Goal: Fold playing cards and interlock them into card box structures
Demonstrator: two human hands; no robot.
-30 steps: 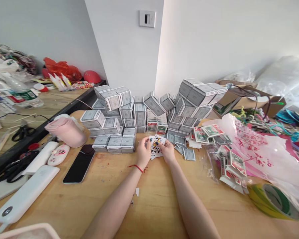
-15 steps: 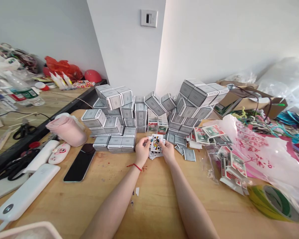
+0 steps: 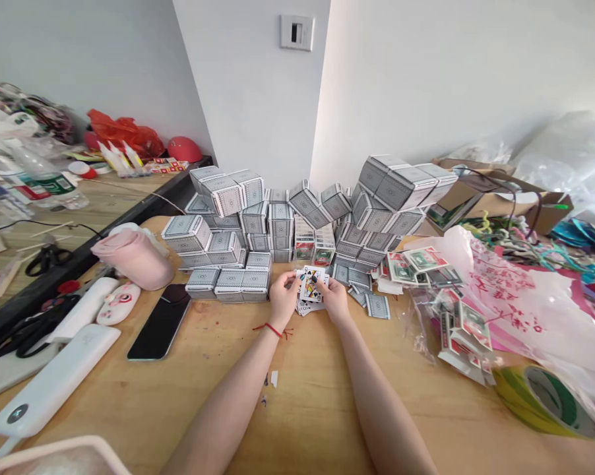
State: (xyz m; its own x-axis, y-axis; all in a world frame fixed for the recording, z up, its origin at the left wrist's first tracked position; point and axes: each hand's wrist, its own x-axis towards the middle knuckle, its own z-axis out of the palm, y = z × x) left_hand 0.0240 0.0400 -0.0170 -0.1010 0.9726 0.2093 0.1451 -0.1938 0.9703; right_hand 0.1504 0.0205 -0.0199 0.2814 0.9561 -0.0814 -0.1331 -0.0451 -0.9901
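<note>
Over the table [image 3: 310, 402], the left hand [image 3: 283, 297] and right hand [image 3: 336, 299] grip face-up playing cards [image 3: 311, 288]. Grey-backed stacks [image 3: 228, 282] stand beyond.

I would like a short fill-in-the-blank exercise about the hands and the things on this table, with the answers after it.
1. The left hand and the right hand hold playing ____.
2. The bracelet on the left wrist is ____.
3. From the wearer's view, the phone lies to the ____ of both hands.
4. A wide roll of ____ lies near the lower right corner.
Missing words: cards; red; left; tape.
</note>
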